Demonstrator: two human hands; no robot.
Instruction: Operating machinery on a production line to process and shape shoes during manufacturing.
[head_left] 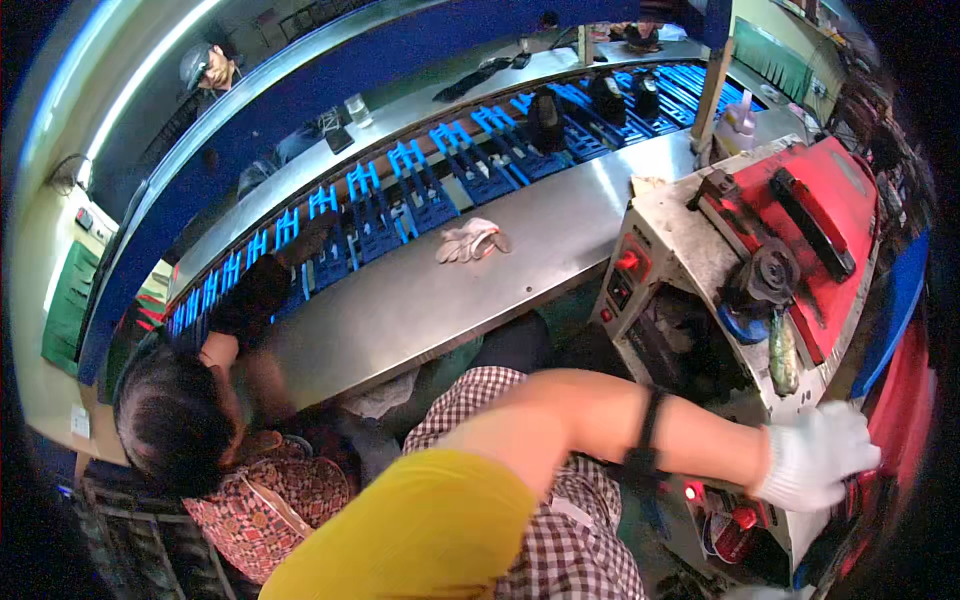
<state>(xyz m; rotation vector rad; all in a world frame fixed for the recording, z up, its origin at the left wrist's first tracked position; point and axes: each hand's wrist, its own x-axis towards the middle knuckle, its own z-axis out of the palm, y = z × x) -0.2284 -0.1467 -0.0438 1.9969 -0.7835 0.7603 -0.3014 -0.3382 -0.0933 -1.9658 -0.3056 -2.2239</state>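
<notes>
My right hand [815, 455], in a white cotton glove, reaches out to the right and rests on the near corner of a grey machine [680, 225] with a red top plate [850, 190]. Its fingers curl over the machine's edge. A black band [645, 440] circles that forearm, and the sleeve at the shoulder is yellow. My left hand is out of sight. Checked fabric [580, 520] covers my lap under the arm.
A long steel bench [420, 300] runs diagonally, with a crumpled pair of pale gloves [470, 241] lying on it. Behind it a belt of blue holders [450, 170] carries black shoes [545, 120]. A co-worker [175, 420] sits at the left, one arm stretched toward the belt.
</notes>
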